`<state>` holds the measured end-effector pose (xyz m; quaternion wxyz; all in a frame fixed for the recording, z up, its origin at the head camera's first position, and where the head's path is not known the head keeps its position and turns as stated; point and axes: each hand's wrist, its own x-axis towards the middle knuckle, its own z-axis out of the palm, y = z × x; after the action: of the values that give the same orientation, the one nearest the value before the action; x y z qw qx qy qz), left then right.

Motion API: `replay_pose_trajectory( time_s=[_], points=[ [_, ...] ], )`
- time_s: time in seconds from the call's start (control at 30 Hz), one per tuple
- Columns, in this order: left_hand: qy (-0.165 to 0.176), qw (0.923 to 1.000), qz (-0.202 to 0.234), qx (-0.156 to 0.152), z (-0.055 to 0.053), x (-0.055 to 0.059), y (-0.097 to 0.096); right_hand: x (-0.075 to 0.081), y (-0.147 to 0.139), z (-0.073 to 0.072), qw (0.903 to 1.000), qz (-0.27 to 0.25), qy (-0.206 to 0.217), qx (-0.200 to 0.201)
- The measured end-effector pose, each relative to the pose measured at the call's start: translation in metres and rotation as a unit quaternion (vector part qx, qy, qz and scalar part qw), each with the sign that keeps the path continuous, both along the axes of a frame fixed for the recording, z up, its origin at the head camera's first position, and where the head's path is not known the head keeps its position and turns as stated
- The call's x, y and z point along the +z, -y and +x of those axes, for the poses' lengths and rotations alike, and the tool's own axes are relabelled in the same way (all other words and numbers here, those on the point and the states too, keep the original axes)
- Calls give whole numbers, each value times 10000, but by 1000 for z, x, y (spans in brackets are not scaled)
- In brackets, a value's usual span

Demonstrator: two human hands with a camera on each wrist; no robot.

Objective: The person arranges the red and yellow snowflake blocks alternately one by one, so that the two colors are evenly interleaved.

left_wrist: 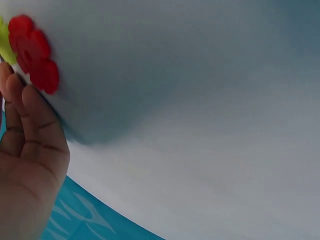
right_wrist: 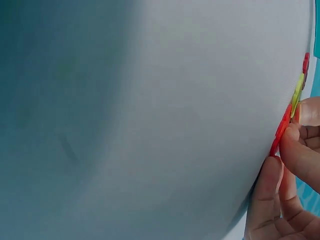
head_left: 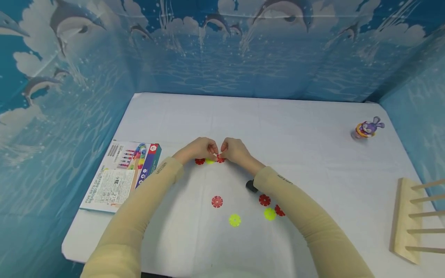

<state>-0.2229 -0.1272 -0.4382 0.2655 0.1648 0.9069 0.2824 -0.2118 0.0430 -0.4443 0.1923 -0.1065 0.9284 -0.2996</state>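
In the head view, a row of notched plastic discs lies at mid-table: a red disc (head_left: pixel 199 161), a yellow-green disc (head_left: pixel 209 161) and a second red disc (head_left: pixel 220 159). My left hand (head_left: pixel 201 149) and right hand (head_left: pixel 237 150) meet above that second red disc, pinching it from both sides. The right wrist view shows the three discs end to end, with the fingertips around the nearest red disc (right_wrist: pixel 281 131). Whether its slot is joined to the yellow-green disc (right_wrist: pixel 297 95) is hidden. Left fingers (left_wrist: pixel 37 110) touch a red disc (left_wrist: pixel 32 52) in the left wrist view.
Nearer the body lie a loose red disc (head_left: pixel 217 201), a yellow-green disc (head_left: pixel 235 220) and another cluster (head_left: pixel 269 214) beside the right sleeve. A black object (head_left: pixel 251 186) sits by the right cuff. A toy box (head_left: pixel 119 175) is left; a figurine (head_left: pixel 368 128) and wooden rack (head_left: pixel 406 220) are right.
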Motion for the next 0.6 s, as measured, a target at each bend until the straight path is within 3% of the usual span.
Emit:
replay_pose_trajectory(
  time_s=[0.17,0.43,0.6],
  points=[
    [-110,9999,-55,91,1,-3,-4,0,-1,-2,10000,-38,7,3],
    [-52,9997,-53,229,0,-5,-4,3,-7,-3,9977,-331,563,-175],
    [17,9996,-44,268,-2,-5,-4,6,-12,-1,9960,-573,665,-184]
  ],
)
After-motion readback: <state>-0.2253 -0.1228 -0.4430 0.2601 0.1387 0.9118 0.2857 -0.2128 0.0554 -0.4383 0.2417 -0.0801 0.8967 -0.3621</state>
